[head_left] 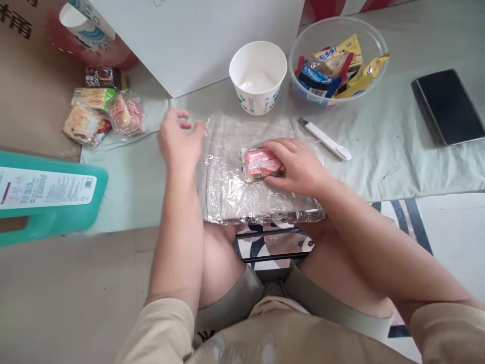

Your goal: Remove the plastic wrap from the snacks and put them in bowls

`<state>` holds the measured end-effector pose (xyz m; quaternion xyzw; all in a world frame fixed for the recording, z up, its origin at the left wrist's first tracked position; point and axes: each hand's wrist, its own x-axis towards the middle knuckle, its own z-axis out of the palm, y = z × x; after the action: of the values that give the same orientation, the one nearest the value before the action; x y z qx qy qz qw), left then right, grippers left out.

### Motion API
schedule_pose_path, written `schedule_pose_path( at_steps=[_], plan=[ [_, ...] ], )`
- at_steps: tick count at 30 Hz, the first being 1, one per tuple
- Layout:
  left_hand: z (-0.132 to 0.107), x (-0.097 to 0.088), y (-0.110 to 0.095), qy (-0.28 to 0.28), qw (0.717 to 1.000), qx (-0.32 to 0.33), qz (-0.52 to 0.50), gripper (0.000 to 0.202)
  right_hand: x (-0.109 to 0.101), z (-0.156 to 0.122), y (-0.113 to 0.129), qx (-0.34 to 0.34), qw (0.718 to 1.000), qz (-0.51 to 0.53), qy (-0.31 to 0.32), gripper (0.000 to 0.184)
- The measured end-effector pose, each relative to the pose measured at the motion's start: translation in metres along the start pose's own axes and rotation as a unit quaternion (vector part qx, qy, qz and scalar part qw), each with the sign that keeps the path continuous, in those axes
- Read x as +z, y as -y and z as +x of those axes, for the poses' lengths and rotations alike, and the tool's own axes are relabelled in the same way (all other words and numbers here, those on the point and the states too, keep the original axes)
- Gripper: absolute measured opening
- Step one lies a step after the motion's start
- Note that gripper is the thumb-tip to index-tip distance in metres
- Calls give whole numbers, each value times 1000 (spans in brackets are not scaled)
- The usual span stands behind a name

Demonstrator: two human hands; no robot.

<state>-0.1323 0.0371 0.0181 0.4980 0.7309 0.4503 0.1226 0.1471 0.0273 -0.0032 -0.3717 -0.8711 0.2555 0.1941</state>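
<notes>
A sheet of clear plastic wrap (pixel 227 187) lies spread on the pale green cloth (pixel 379 151) in front of me. On it rests a small pink wrapped snack (pixel 259 163). My right hand (pixel 297 164) grips that snack from the right side. My left hand (pixel 180 141) hovers at the wrap's far left corner, fingers apart and blurred, holding nothing that I can see.
A white paper cup (pixel 258 76) and a clear bowl of wrapped snacks (pixel 337 58) stand behind the wrap. A white utility knife (pixel 326 139) lies to the right, a dark phone (pixel 447 106) further right. Snack packets (pixel 102 111) lie far left, a teal jug (pixel 49 194) near left.
</notes>
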Motion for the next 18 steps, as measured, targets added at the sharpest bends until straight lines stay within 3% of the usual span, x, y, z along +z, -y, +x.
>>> schedule_pose_path(
  at_steps=[1, 2, 4, 6, 8, 12, 15, 18],
  plan=[
    [-5, -8, -17, -54, 998, 21, 24, 21, 1, 1, 1, 1, 1000, -11, 4, 65],
    [-13, -13, -36, -33, 998, 48, -1, 17, 2, 2, 1, -1, 1000, -19, 7, 65],
    [-33, -13, -71, 78, 987, 108, -90, 7, 2, 3, 2, -4, 999, -32, 12, 66],
    [-52, 0, -90, 203, 964, 122, -125, 13, 3, 4, 2, -1, 999, -38, 11, 66],
    [-64, 21, -87, 226, 961, 107, -115, 20, 5, 4, 0, 1, 999, -38, 9, 67],
    [-63, 50, -49, 209, 969, 61, -116, 44, 8, 3, -6, -24, 999, -25, 19, 71],
    [-57, 56, -28, 210, 968, 17, -136, 67, 6, 0, -9, -43, 999, -1, 13, 72],
    [-57, 57, -21, 212, 968, -6, -134, 78, -2, -4, -10, -52, 998, 43, -2, 71]
  ],
)
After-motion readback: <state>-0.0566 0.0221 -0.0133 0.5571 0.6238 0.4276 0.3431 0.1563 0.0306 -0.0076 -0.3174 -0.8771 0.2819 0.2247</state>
